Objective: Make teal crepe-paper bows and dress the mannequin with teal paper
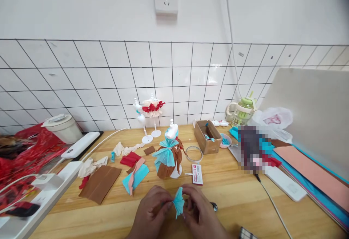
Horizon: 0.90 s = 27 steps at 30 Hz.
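Between my two hands is a small fan of pleated light-blue crepe paper [179, 202]. My left hand [153, 210] pinches its gathered end between thumb and forefinger. The fingers of my right hand [200, 210] close on the fan's spread edge. Just beyond my hands stands a small white mannequin [171, 131] on a round stand. It wears a skirt of light-blue pleats [167, 155] and brown crepe paper [165, 170]. Part of a dark, shiny object [214, 206] shows beside my right hand.
Two more small mannequins [147, 139] stand by the tiled wall. Left lie a brown sheet [100, 184], blue paper [140, 177] and a power strip [58, 199]. A cardboard box [207, 137], wire ring [195, 154], small packet [197, 174] and white power bank [286, 183] lie right.
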Each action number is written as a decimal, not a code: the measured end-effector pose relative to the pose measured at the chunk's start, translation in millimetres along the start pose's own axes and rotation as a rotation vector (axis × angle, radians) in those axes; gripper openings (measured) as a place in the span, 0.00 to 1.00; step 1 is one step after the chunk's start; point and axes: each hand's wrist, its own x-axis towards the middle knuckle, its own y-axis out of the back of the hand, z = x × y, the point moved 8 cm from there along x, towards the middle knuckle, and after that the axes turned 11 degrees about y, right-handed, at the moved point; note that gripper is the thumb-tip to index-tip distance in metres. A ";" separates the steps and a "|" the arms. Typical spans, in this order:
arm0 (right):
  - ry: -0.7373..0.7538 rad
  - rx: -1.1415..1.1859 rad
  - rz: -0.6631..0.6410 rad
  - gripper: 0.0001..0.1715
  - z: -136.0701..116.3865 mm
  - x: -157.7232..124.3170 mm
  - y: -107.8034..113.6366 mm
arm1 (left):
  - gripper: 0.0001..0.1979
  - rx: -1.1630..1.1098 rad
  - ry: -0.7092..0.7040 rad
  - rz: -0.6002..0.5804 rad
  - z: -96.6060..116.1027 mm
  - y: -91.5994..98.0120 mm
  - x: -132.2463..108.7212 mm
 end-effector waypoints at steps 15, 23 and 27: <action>-0.187 0.048 -0.076 0.06 9.5 11.0 1.8 | 0.05 -0.039 -0.095 -0.084 -0.9 -1.6 2.3; 0.009 -0.119 -0.209 0.05 0.9 17.6 13.5 | 0.12 0.221 -0.368 -0.239 27.4 -15.9 -12.5; 0.193 -0.192 -0.309 0.06 -15.1 19.1 14.2 | 0.12 0.342 -0.448 -0.322 30.3 -28.3 -18.3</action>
